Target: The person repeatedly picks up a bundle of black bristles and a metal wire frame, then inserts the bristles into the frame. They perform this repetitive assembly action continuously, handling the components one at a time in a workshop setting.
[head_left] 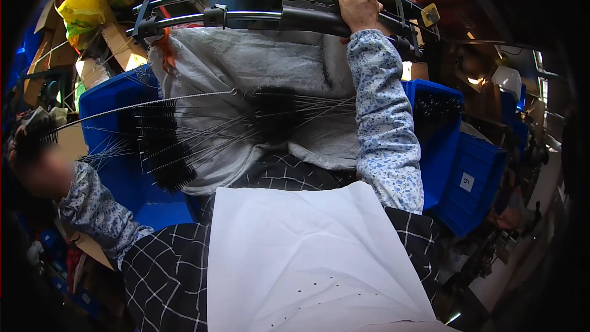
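At the far left, my left hand (42, 172), partly blurred, is closed around the black-bristled end of a twisted-wire brush (147, 103). The brush's bare wire stem reaches right to a small loop above my lap. Up at the machine, my right hand (361, 5) has its fingers bent over a dark part by the right end of the curved metal rails (258, 18); what is under the fingertips is hidden. Across the white sacking (246, 55) on my lap lie several black brushes (275, 110) with thin wire stems, and more bristles (166, 154) sit further left.
A blue bin (163, 212) stands left of my lap. Another blue bin (439, 147) at the right holds black-bristled brushes, beside a labelled blue crate (473, 178). Yellow bags (83, 12) and cardboard lie at the upper left. The rails span the front.
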A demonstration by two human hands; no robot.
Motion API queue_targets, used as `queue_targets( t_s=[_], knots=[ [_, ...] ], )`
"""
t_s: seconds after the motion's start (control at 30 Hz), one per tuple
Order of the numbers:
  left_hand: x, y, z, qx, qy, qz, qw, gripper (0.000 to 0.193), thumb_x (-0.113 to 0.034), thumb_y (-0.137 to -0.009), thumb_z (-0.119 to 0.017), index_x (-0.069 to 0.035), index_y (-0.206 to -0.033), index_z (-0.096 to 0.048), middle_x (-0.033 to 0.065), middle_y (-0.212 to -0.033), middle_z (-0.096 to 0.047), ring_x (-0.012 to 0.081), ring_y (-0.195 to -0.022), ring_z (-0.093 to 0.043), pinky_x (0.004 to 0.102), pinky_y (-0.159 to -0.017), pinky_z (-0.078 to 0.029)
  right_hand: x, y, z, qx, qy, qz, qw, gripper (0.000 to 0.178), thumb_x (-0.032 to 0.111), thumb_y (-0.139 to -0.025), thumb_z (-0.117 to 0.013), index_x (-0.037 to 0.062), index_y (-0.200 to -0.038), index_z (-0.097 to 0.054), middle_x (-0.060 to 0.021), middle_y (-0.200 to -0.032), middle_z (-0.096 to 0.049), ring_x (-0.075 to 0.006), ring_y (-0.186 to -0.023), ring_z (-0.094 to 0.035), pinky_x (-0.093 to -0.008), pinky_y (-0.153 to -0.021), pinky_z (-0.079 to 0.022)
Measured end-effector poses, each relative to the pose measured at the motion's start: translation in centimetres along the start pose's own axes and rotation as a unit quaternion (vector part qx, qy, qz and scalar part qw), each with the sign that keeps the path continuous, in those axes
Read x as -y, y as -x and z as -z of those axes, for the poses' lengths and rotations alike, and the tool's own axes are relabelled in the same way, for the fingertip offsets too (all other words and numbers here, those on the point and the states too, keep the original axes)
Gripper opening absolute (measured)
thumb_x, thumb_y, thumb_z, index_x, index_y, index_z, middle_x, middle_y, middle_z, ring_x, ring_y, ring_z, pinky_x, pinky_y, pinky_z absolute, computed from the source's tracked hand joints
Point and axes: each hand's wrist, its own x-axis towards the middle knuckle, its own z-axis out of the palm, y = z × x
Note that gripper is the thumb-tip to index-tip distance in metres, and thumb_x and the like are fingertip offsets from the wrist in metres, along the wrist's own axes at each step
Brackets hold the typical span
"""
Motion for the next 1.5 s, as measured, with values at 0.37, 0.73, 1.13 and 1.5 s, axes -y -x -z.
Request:
queue_targets(
  t_s=[0.37,0.73,1.13,1.5],
  knots=[
    [-3.1,0.6,1.8,0.034,0.182,0.245,0.952,0.025,-0.013,-0.086,-0.033,0.009,-0.094,-0.044,0.0151,-0.095,-0.051,0.0229,-0.085,-0.053,0.0354,-0.079,-0.044,3.2,-0.7,-2.4,-0.034,-0.036,0.042,0.998,0.037,0.019,-0.072,-0.052,0.0034,-0.104,-0.051,-0.0149,-0.102,-0.053,-0.0290,-0.093,-0.051,-0.0383,-0.081,-0.038],
    [-6.1,0.1,-0.6,-0.018,0.423,0.399,0.814,0.027,-0.016,-0.086,-0.033,0.004,-0.098,-0.046,0.0142,-0.097,-0.052,0.0248,-0.090,-0.051,0.0401,-0.083,-0.040,8.2,-0.7,-2.9,-0.014,0.067,-0.007,0.998,0.033,0.019,-0.072,-0.048,0.0067,-0.104,-0.050,-0.0061,-0.089,-0.054,-0.0222,-0.081,-0.053,-0.0431,-0.068,-0.038],
    [-4.7,1.5,-2.3,-0.003,0.365,0.305,0.880,0.019,-0.003,-0.081,-0.042,0.004,-0.098,-0.046,0.0126,-0.097,-0.051,0.0214,-0.089,-0.052,0.0323,-0.080,-0.044,-2.5,-1.4,-0.1,0.049,0.029,0.024,0.998,0.037,0.032,-0.074,-0.051,0.0117,-0.105,-0.053,-0.0106,-0.096,-0.056,-0.0261,-0.088,-0.054,-0.0390,-0.077,-0.039],
    [-14.3,-1.7,-2.6,0.089,0.734,0.496,0.456,0.022,-0.012,-0.084,-0.041,0.002,-0.101,-0.044,0.0074,-0.097,-0.049,0.0136,-0.088,-0.050,0.0233,-0.077,-0.042,-5.8,-3.4,7.2,0.193,0.043,0.037,0.980,0.024,0.028,-0.082,-0.046,0.0137,-0.100,-0.055,-0.0120,-0.089,-0.058,-0.0218,-0.082,-0.056,-0.0305,-0.070,-0.042]
  ],
)
